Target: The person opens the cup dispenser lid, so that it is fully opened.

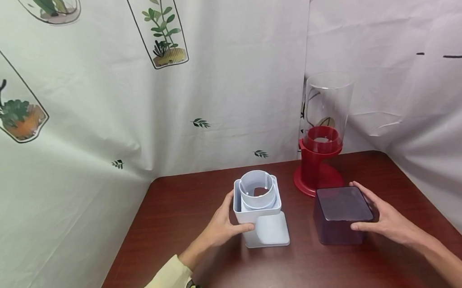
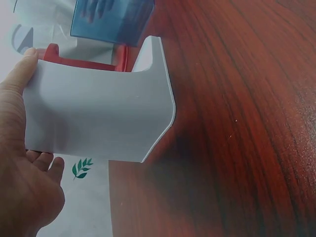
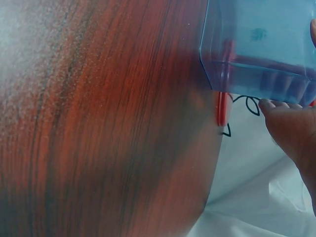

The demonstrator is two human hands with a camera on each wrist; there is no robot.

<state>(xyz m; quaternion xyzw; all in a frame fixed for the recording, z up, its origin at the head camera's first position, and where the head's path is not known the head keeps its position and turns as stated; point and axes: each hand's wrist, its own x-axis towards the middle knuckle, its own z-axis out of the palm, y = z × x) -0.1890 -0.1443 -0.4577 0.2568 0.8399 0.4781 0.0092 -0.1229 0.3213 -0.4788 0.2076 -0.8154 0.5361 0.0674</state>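
Observation:
A white plastic base (image 1: 267, 231) with a square top and a round collar stands at the middle of the table. My left hand (image 1: 220, 224) grips its upper part from the left, thumb on the front; the left wrist view shows the hand (image 2: 24, 133) at the white body (image 2: 98, 108). To the right is a dark translucent square container (image 1: 342, 216), its flat face up. My right hand (image 1: 393, 221) holds it from the right, thumb at the front. In the right wrist view the container (image 3: 261, 44) looks blue, with fingers of the hand (image 3: 296, 133) behind it.
A red stand (image 1: 310, 169) carrying a clear cylinder (image 1: 329, 104) is at the back right, behind the dark container. The dark red wooden table (image 1: 185, 188) meets a white patterned cloth (image 1: 227, 94) at the back and sides.

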